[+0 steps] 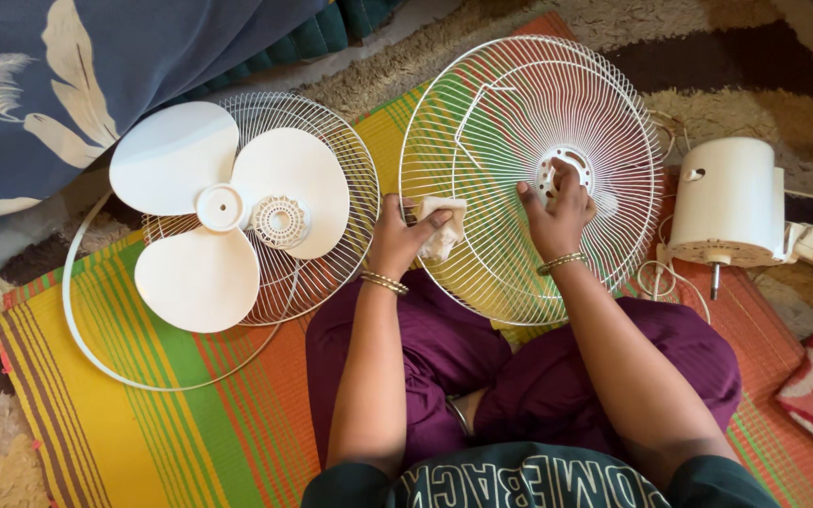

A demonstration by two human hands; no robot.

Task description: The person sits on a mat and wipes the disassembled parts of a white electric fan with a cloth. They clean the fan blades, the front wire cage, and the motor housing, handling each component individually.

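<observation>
A round white wire fan grille [482,122] is tilted up in front of me over my lap. My right hand [557,212] grips its central hub ring, fingers through the hole. At the grille's left rim, my left hand [405,235] presses a small white cloth [444,226] against the wires. Both wrists wear thin bangles.
A white three-blade fan propeller [209,212] lies on a second wire grille [331,150] to the left, with a loose white rim ring [77,320] beneath. The white fan motor housing [728,202] with its cord lies at right. A striped mat [143,423] covers the floor.
</observation>
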